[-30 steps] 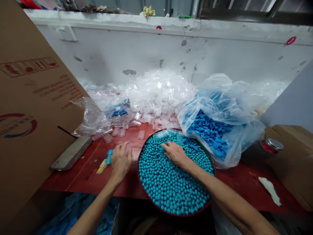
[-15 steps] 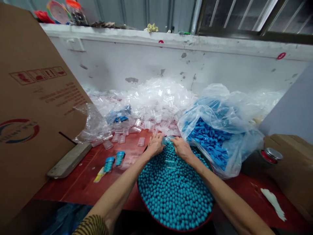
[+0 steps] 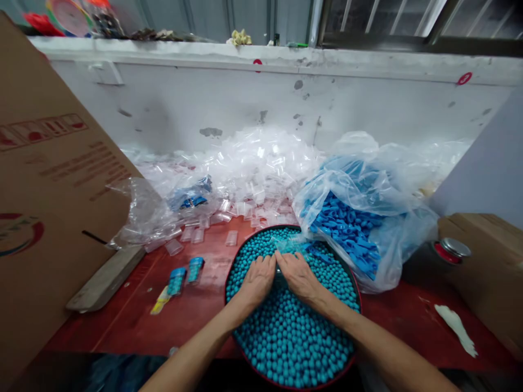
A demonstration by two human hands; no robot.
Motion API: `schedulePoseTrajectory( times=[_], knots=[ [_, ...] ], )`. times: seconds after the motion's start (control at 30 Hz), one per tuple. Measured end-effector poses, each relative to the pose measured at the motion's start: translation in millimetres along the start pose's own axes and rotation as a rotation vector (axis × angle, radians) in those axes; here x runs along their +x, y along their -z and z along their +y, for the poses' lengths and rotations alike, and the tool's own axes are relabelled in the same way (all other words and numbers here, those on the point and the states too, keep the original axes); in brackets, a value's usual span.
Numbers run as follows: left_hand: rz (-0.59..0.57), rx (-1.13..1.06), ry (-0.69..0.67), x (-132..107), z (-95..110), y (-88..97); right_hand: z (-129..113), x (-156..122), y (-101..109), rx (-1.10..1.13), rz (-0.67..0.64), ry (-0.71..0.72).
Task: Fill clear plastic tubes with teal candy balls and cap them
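A round basin [image 3: 226,283] with a dark inner wall and red rim is full of small teal balls [image 3: 300,337]. Over its middle, my left hand [image 3: 259,277] and my right hand [image 3: 298,275] meet at the fingertips, fingers bent downward. Between them shows part of a clear plastic cup [image 3: 280,270], mostly hidden by the hands. More clear plastic [image 3: 290,246] lies on the balls just beyond my fingers, beside a few blue pieces [image 3: 321,253]. Left of the basin, two cups of teal balls with blue tops, one [image 3: 177,280] beside another [image 3: 195,269], rest on the red table [image 3: 134,326].
Clear cups [image 3: 265,169] are heaped along the wall. An open plastic bag [image 3: 392,261] of blue plastic parts [image 3: 347,228] leans near the basin's right rim. Cardboard boxes stand left [image 3: 53,179] and right [image 3: 478,261], with a silver-lidded jar [image 3: 453,247] by the right one.
Both hands have drawn back from the basin's far rim to its middle, over where a clear cup lay. Clear plastic and blue pieces now lie near the far side. The view has shifted slightly.
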State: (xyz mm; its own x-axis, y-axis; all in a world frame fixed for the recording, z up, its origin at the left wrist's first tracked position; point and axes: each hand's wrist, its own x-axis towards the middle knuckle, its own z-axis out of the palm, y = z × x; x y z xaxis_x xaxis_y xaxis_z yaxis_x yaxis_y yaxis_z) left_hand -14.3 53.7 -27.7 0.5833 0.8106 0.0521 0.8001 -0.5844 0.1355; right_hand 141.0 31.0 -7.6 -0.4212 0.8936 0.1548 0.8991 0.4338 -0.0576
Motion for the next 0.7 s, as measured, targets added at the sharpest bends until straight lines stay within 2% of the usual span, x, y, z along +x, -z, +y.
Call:
schedulePoseTrajectory(
  times=[0.13,0.23,0.4,0.47,0.53,0.63,0.7],
  knots=[
    [-0.047,-0.058,-0.049,-2.7,2.2,9.6,-11.0,-8.4,4.5,-0.033,-0.017,0.043],
    [-0.085,-0.091,-0.058,-2.6,5.7,19.5,-14.8,-9.0,6.4,-0.044,-0.041,0.008],
    [-0.161,-0.223,-0.103,-6.0,0.3,28.0,0.2,-18.9,8.2,0.104,-0.173,-0.022],
    [-0.153,-0.246,-0.124,-9.5,-7.8,26.7,9.5,-29.7,11.6,0.233,-0.204,-0.087],
    [-0.132,-0.208,-0.087,-12.3,-16.0,25.8,16.2,-39.7,17.7,0.359,-0.227,-0.158],
    [-0.111,-0.109,-0.051,-12.5,-21.4,30.2,20.7,-39.8,30.0,0.427,-0.222,-0.081],
    [-0.075,-0.090,-0.062,-9.8,-18.7,36.4,23.9,-25.4,37.2,0.361,-0.185,-0.034]
  ],
)
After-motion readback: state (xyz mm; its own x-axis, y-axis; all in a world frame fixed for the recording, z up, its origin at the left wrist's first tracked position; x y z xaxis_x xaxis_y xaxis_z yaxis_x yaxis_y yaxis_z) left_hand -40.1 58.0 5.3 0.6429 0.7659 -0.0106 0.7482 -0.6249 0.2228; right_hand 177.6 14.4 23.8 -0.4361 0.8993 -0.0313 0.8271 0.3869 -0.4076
